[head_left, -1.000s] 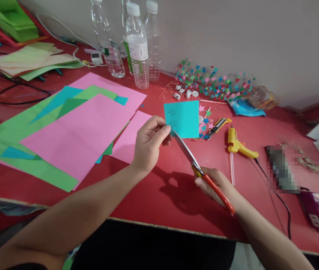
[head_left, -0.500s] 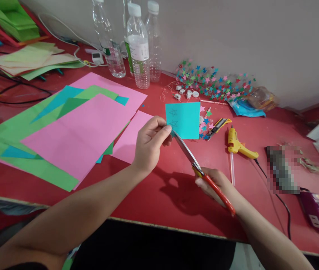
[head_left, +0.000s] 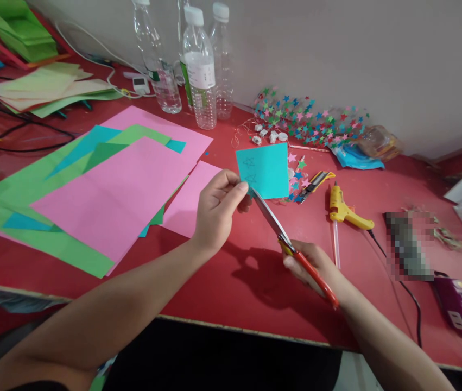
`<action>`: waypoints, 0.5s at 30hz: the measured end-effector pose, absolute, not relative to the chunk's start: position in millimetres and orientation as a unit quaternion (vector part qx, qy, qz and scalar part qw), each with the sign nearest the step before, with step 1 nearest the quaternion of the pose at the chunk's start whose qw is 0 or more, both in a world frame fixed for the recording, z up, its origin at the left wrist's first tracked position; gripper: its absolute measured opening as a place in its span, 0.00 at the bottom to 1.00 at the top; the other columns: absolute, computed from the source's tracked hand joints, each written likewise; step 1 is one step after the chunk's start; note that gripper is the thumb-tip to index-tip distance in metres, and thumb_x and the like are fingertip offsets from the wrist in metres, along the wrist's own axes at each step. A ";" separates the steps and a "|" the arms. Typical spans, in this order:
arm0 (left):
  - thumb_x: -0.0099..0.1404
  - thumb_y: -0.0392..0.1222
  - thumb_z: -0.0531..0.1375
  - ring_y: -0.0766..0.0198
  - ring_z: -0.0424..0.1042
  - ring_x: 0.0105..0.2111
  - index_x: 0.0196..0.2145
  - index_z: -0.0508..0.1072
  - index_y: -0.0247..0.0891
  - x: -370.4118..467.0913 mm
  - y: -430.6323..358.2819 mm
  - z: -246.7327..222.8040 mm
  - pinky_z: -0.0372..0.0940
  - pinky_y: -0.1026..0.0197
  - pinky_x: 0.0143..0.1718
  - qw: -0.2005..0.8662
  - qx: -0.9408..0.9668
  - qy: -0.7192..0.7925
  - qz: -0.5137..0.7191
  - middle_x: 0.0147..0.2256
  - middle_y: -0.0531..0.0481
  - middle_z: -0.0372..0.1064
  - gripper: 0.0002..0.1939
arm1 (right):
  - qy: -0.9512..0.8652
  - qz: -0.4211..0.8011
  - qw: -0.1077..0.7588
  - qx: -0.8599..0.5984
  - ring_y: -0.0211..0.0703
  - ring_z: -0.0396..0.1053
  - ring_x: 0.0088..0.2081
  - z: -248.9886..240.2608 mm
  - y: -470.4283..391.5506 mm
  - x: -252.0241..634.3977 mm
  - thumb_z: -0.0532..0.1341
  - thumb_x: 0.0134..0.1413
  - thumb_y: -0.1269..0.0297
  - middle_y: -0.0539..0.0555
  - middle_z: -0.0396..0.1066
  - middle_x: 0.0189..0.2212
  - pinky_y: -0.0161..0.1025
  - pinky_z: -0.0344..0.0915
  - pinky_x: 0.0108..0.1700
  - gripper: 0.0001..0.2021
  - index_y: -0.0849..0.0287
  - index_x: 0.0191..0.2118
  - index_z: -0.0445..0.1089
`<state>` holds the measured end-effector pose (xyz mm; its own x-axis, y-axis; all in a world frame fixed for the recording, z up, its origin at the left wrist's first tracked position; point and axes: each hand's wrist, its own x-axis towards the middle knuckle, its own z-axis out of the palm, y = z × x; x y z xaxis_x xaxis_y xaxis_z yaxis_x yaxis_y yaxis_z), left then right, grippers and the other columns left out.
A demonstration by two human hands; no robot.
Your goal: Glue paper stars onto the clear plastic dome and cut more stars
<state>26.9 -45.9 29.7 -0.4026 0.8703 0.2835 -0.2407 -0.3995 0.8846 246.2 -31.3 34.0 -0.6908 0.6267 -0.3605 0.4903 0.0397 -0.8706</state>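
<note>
Between thumb and fingers, my left hand [head_left: 220, 206] pinches the lower left corner of a turquoise paper square [head_left: 269, 171]. Two stars are drawn in dark outline along the paper's left side. My right hand [head_left: 308, 266] is closed around the handles of a pair of scissors [head_left: 270, 214] with red and yellow grips. The blades point up and left, their tips at the paper's lower edge beside my left thumb. Whether the tips are cutting into the paper is hard to make out. Paper and scissors are held above the red table [head_left: 255, 304].
Pink sheets [head_left: 112, 190] lie over green and blue ones at left. Clear bottles [head_left: 200, 76] stand against the wall. Small paper stars [head_left: 312, 117], a yellow utility knife [head_left: 316, 184] and a yellow glue gun [head_left: 342, 209] with a cord lie right. A purple device [head_left: 461, 307] is far right.
The turquoise paper has tilted a little counterclockwise in my left hand, its right side shifting slightly upward. Both hands and the scissors stay in almost the same place.
</note>
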 end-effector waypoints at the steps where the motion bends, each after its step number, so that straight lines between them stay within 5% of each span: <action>1: 0.65 0.37 0.59 0.72 0.67 0.20 0.28 0.66 0.39 27.4 -46.4 30.0 0.62 0.68 0.23 0.381 0.397 0.396 0.735 0.20 0.58 0.67 0.08 | -0.714 0.582 0.066 -0.384 0.31 0.48 0.21 33.5 -31.4 246.4 0.57 0.54 0.35 0.43 0.51 0.18 0.33 0.46 0.23 0.27 0.56 0.27 0.55; 15: 0.65 0.38 0.60 0.70 0.69 0.22 0.28 0.67 0.39 27.6 -47.7 29.8 0.64 0.66 0.24 0.380 0.410 0.394 0.730 0.22 0.56 0.69 0.07 | -0.718 0.613 0.058 -0.326 0.30 0.48 0.20 33.6 -26.9 252.5 0.57 0.57 0.37 0.43 0.53 0.17 0.33 0.46 0.22 0.26 0.57 0.27 0.56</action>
<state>27.6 -47.7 29.8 -0.3757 0.8775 0.2981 -0.2311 -0.4002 0.8868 252.5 -26.9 33.6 -0.7805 0.5389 -0.3168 0.3973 0.0365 -0.9169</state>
